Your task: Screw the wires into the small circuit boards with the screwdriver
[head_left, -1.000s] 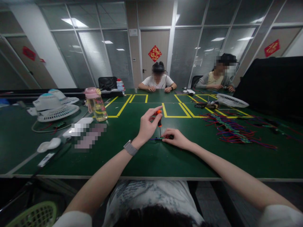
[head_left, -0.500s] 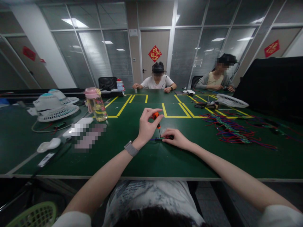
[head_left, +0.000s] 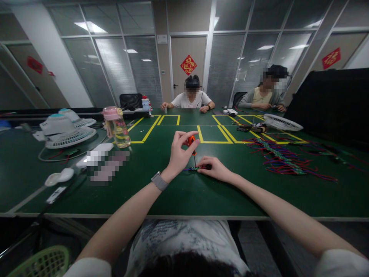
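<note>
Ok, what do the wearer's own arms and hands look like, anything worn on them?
Both forearms are bare. The left wrist carries a grey watch band. Left hand and right hand wear no gloves. White short sleeves show at the frame's bottom corners.

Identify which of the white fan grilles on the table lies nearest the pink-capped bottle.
The fan grille at the left, just beside the pink-capped bottle, under a white fan body. The other grille lies far across the table at the right, beyond the coloured wires.
</note>
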### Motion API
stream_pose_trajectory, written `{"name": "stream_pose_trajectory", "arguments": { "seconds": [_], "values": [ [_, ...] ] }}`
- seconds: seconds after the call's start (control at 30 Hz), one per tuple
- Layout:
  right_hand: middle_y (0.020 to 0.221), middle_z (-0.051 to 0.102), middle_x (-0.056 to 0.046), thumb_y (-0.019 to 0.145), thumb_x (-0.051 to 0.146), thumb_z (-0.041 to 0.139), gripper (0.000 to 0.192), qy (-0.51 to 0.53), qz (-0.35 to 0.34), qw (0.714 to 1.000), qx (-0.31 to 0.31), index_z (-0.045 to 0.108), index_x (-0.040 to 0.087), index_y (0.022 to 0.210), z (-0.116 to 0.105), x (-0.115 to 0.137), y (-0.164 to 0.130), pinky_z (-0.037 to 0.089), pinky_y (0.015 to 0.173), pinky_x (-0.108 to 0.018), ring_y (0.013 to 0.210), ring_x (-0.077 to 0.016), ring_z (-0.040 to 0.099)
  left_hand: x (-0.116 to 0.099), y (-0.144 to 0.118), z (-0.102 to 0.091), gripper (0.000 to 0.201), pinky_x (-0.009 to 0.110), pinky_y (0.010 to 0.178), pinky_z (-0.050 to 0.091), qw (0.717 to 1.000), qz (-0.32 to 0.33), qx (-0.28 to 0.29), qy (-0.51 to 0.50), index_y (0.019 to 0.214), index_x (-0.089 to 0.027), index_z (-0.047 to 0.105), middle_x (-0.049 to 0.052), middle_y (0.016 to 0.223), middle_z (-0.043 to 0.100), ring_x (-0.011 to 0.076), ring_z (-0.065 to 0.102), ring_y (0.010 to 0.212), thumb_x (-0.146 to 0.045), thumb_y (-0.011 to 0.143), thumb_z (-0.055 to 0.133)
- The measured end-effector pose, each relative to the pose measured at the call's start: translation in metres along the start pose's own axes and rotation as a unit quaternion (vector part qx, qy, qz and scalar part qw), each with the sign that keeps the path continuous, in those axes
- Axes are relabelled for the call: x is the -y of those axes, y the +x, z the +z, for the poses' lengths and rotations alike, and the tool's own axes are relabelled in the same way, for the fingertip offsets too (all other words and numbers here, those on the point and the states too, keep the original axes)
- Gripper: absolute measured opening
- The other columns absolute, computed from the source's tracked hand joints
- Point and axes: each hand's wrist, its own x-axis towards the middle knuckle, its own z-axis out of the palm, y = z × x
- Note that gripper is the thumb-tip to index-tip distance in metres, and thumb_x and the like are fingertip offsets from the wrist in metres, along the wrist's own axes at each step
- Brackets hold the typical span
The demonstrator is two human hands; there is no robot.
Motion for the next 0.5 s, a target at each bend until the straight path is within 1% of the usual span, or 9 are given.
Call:
{"name": "stream_pose_trajectory", "arguments": {
  "seconds": [0.07,0.13,0.2,0.23,0.3,0.37,0.43,0.5],
  "values": [
    [0.086,0.065,-0.007,0.082,0.032,0.066,0.020,0.000,0.001,1.000,0.002,0.074,0.017,0.092,-0.0007,0.0013,0.0000,0.050,0.074,-0.030,0.079,-0.0179,0.062,0.0002,0.0009,-0.0001,0.027,0.024,0.077,0.053,1.000,-0.006,0.002,-0.006,0.116,-0.024,0.066,0.006,0.103,0.052,0.0133,0.058,0.090,-0.028,0.092,0.052],
    [0.087,0.065,-0.007,0.082,0.031,0.066,0.020,0.000,0.002,1.000,0.006,0.074,0.017,0.093,-0.0014,0.0027,0.0001,0.050,0.074,-0.030,0.080,-0.0180,0.062,0.0012,0.0017,0.0008,0.033,0.026,0.078,0.054,0.999,-0.022,0.016,-0.046,0.124,-0.024,0.060,0.007,0.112,0.055,0.0132,0.061,0.091,-0.025,0.096,0.043],
    [0.087,0.065,-0.007,0.082,0.031,0.066,0.020,0.001,0.003,1.000,0.008,0.074,0.017,0.094,-0.0016,0.0035,0.0001,0.050,0.074,-0.030,0.080,-0.0178,0.062,0.0023,0.0020,0.0019,0.035,0.028,0.080,0.055,0.995,-0.040,0.027,-0.088,0.129,-0.023,0.056,0.008,0.115,0.059,0.0136,0.063,0.091,-0.024,0.096,0.043],
    [0.087,0.065,-0.006,0.082,0.031,0.066,0.020,0.002,0.003,1.000,0.008,0.074,0.017,0.093,-0.0015,0.0036,0.0001,0.050,0.074,-0.030,0.079,-0.0177,0.062,0.0027,0.0019,0.0022,0.035,0.028,0.080,0.056,0.994,-0.046,0.026,-0.099,0.128,-0.022,0.056,0.007,0.113,0.061,0.0137,0.064,0.089,-0.024,0.095,0.044],
    [0.086,0.065,-0.006,0.082,0.031,0.066,0.019,0.003,0.003,1.000,0.005,0.074,0.017,0.092,-0.0010,0.0031,0.0002,0.049,0.072,-0.030,0.078,-0.0173,0.061,0.0029,0.0014,0.0019,0.032,0.027,0.077,0.055,0.995,-0.041,0.018,-0.086,0.123,-0.022,0.060,0.006,0.104,0.063,0.0132,0.063,0.086,-0.025,0.093,0.051],
    [0.084,0.064,-0.006,0.082,0.031,0.067,0.019,0.000,0.002,1.000,0.001,0.074,0.017,0.092,-0.0003,0.0022,0.0002,0.049,0.070,-0.029,0.075,-0.0169,0.061,0.0028,0.0007,0.0009,0.027,0.024,0.073,0.054,0.998,-0.021,0.011,-0.050,0.115,-0.022,0.065,0.005,0.098,0.060,0.0132,0.061,0.085,-0.027,0.089,0.058],
    [0.083,0.063,-0.006,0.082,0.031,0.067,0.019,-0.002,0.001,1.000,-0.003,0.074,0.016,0.091,0.0001,0.0014,0.0003,0.048,0.068,-0.029,0.073,-0.0164,0.060,0.0027,0.0002,-0.0001,0.025,0.023,0.072,0.053,1.000,-0.008,0.007,-0.017,0.111,-0.023,0.067,0.005,0.099,0.055,0.0136,0.059,0.087,-0.030,0.088,0.060],
    [0.084,0.064,-0.006,0.082,0.031,0.067,0.019,-0.004,0.000,1.000,-0.001,0.074,0.017,0.092,0.0002,0.0008,0.0003,0.048,0.069,-0.028,0.073,-0.0161,0.060,0.0030,0.0002,-0.0002,0.027,0.024,0.076,0.053,1.000,-0.006,0.007,-0.007,0.114,-0.024,0.067,0.006,0.103,0.053,0.0143,0.058,0.092,-0.030,0.090,0.057]
  ]
}}
